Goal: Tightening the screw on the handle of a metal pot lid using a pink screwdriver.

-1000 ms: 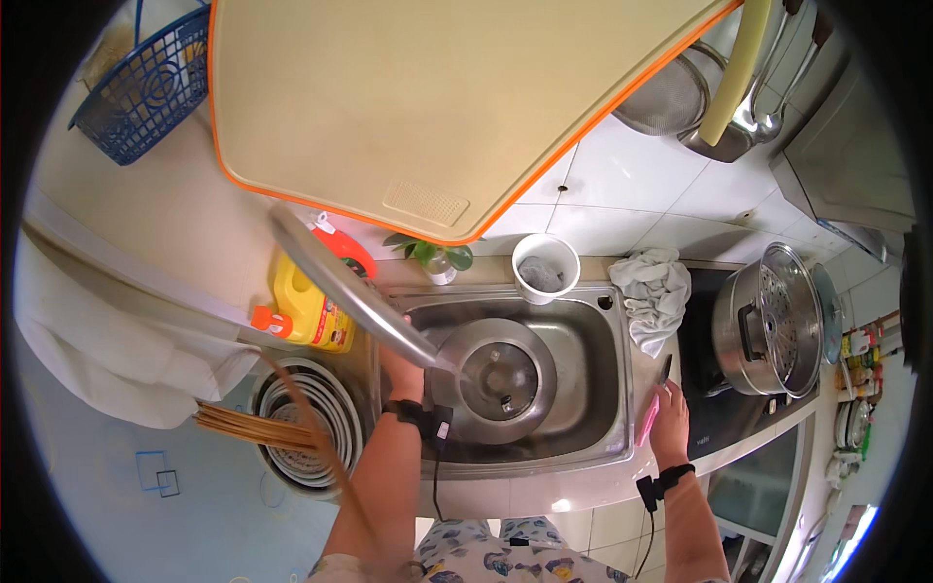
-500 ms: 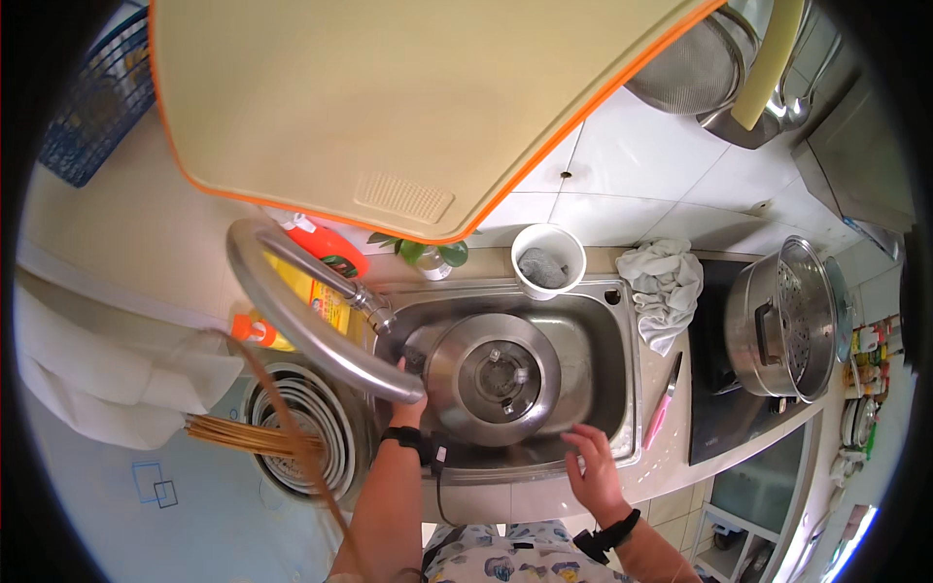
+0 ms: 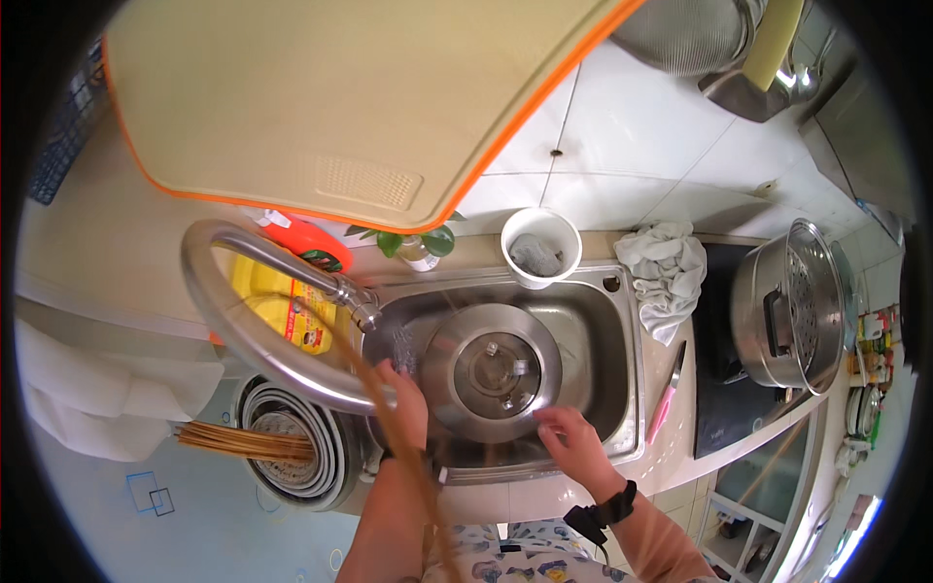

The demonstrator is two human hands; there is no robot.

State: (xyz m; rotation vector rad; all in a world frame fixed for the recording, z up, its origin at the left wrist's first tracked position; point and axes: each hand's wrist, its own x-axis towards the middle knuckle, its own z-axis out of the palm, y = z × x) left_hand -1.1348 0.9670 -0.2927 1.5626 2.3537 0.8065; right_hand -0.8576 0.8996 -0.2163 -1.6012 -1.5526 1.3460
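Note:
A round stainless-steel vessel (image 3: pixel 442 364) with a broad rim and a dark recessed centre sits in the metal sink (image 3: pixel 595 428). My left hand (image 3: pixel 408 403) is at the vessel's left side, below the curved faucet (image 3: pixel 282 352), fingers stretched out and partly hidden by the faucet tube. Water splashes (image 3: pixel 403 348) just beyond those fingertips. At the vessel's near right rim is my right hand (image 3: pixel 578 447), its fingers loosely bent and holding nothing; whether they touch the rim I cannot tell.
Above hangs a beige board (image 3: pixel 321 97) with an orange edge. Behind the sink are a white tub (image 3: pixel 540 267) and a crumpled cloth (image 3: pixel 666 272). A pink-handled knife (image 3: pixel 666 398) lies right, by a steamer pot (image 3: pixel 768 311). Nested bowls (image 3: pixel 345 457) with chopsticks (image 3: pixel 243 442) stand left.
My right hand has moved up and left to the vessel's rim. My left hand has shifted slightly forward under the faucet. Splashing water now shows. The whole view has shifted a little.

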